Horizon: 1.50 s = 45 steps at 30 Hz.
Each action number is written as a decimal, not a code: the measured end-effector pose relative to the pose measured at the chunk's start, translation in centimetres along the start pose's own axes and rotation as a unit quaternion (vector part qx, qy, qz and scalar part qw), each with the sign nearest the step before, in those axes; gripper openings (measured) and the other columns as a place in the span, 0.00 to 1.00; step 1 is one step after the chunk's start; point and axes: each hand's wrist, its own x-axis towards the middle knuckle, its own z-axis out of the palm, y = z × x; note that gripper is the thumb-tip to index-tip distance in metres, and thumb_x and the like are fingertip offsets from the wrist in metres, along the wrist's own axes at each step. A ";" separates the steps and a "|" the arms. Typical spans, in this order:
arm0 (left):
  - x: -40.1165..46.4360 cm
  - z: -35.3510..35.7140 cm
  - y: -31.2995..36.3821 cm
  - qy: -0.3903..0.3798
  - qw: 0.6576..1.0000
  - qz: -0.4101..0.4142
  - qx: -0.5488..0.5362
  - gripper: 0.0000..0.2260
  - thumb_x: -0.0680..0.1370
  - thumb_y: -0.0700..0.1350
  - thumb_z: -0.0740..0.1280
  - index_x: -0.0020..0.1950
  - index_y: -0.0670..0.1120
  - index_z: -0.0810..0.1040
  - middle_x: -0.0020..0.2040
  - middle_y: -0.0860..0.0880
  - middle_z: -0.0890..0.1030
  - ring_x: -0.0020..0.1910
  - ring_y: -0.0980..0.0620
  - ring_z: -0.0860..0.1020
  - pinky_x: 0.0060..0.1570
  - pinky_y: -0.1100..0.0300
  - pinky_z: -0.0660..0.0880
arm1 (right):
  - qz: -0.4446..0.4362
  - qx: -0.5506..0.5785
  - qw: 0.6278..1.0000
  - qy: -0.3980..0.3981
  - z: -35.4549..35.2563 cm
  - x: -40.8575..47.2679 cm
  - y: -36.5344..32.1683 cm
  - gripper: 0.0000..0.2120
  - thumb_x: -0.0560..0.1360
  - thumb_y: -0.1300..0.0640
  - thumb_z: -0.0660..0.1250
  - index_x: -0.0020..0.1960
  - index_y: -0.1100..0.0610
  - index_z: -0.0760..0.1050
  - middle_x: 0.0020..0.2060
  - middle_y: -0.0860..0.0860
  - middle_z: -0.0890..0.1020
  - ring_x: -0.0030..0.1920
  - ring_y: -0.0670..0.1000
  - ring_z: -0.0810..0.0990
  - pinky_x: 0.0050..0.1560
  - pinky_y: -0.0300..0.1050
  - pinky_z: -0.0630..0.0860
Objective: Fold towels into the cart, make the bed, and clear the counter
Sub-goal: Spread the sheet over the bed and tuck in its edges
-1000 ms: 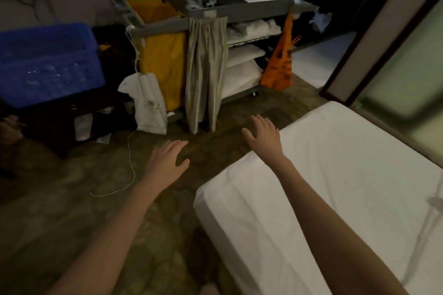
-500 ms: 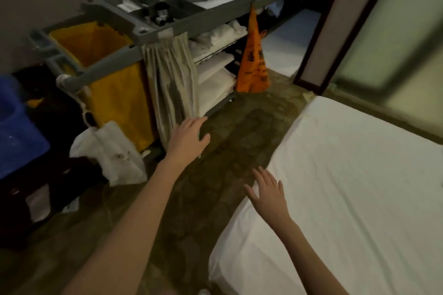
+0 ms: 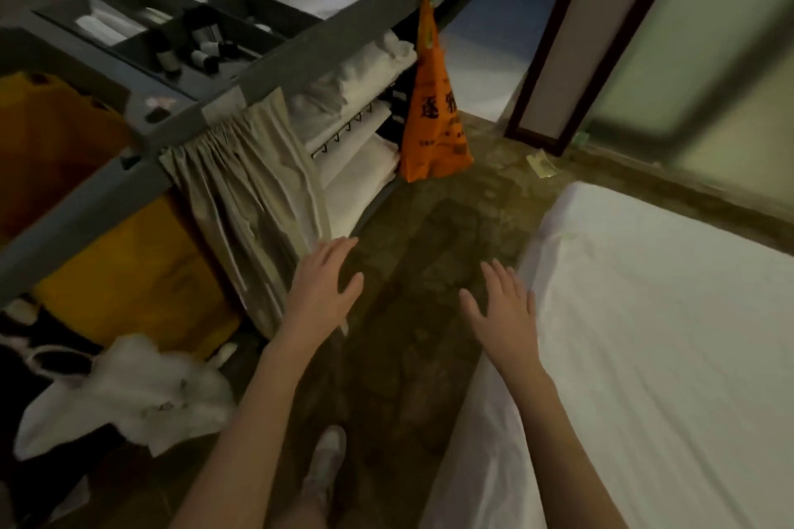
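We see left hand (image 3: 323, 290) and right hand (image 3: 500, 311), fingers spread and empty, between cart (image 3: 223, 99) and sheeted bed (image 3: 644, 335). Folded towels (image 3: 343, 90) sit shelved; reaching past the curtain (image 3: 249, 202) could snag it.

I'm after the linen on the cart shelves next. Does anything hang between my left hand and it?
Yes: the beige curtain hangs off the cart right by the left hand, screening part of the shelves; the folded linen beyond its edge lies exposed.
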 end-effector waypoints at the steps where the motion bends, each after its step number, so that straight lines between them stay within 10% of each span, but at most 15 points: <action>1: 2.1 -1.3 -0.4 0.010 1.000 -0.003 -0.003 0.22 0.80 0.48 0.62 0.74 0.51 0.63 0.72 0.52 0.64 0.71 0.51 0.61 0.69 0.51 0.65 | -0.003 0.002 1.000 0.004 -0.2 3.1 -1.0 0.28 0.80 0.43 0.54 0.76 0.52 0.55 0.76 0.49 0.57 0.76 0.51 0.51 0.75 0.56 0.47; 9: 20.5 -0.4 4.8 -0.031 0.995 0.091 0.034 0.21 0.79 0.47 0.63 0.72 0.49 0.66 0.70 0.49 0.68 0.70 0.49 0.64 0.70 0.48 0.63 | 0.052 -0.001 0.998 0.037 -4.0 18.1 -0.9 0.28 0.80 0.43 0.53 0.77 0.51 0.55 0.76 0.49 0.57 0.77 0.50 0.50 0.75 0.55 0.45; 21: 45.6 15.8 33.4 -0.181 0.947 0.261 0.048 0.24 0.80 0.50 0.61 0.75 0.54 0.59 0.76 0.52 0.60 0.76 0.53 0.53 0.74 0.53 0.49 | 0.244 0.000 0.963 0.111 -12.9 33.1 17.7 0.45 0.69 0.31 0.32 0.76 0.53 0.59 0.75 0.49 0.61 0.76 0.51 0.54 0.74 0.56 0.44; 37: 84.6 19.2 42.2 -0.192 0.950 0.238 0.055 0.24 0.80 0.50 0.62 0.75 0.52 0.60 0.74 0.51 0.63 0.74 0.52 0.58 0.74 0.49 0.54 | 0.225 -0.008 0.967 0.120 -22.6 77.5 24.5 0.27 0.80 0.43 0.53 0.76 0.52 0.55 0.76 0.48 0.59 0.76 0.49 0.51 0.75 0.55 0.42; 45: 91.3 32.4 59.5 -0.283 0.867 0.403 0.081 0.23 0.79 0.48 0.63 0.74 0.50 0.64 0.73 0.50 0.66 0.73 0.50 0.61 0.72 0.50 0.58 | 0.380 0.004 0.909 0.170 -26.6 80.0 36.5 0.37 0.73 0.36 0.39 0.76 0.53 0.57 0.75 0.50 0.62 0.76 0.50 0.54 0.74 0.57 0.45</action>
